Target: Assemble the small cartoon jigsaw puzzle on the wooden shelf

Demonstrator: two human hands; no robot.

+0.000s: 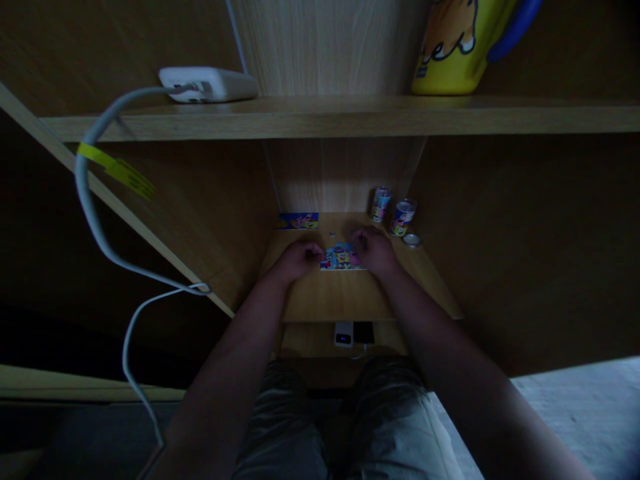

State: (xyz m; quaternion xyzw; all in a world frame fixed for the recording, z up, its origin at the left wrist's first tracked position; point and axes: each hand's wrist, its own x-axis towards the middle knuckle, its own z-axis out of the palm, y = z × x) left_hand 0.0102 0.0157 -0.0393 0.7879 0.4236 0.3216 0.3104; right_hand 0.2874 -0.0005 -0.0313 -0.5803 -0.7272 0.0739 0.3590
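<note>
On the wooden desk [345, 297] lies a small colourful cartoon picture [343, 257], which looks like a puzzle with an uneven upper edge. My left hand [300, 259] is at its left edge, fingers pinched together; whatever is between them is too small to name. At the picture's upper right, my right hand [373, 248] has its fingers curled closed, and what they hold, if anything, is hidden. A tiny loose piece [332, 234] lies just above the picture. Behind my left hand is a flat blue cartoon strip [298, 221].
Two cartoon cans [381, 204] [403, 218] and a round lid [411, 240] are at the back right. A shelf [330, 125] overhead bears a white device [210, 85] with a hanging cable and a yellow mug [445, 50]. Below lie a white device [343, 335] and a black one [364, 332].
</note>
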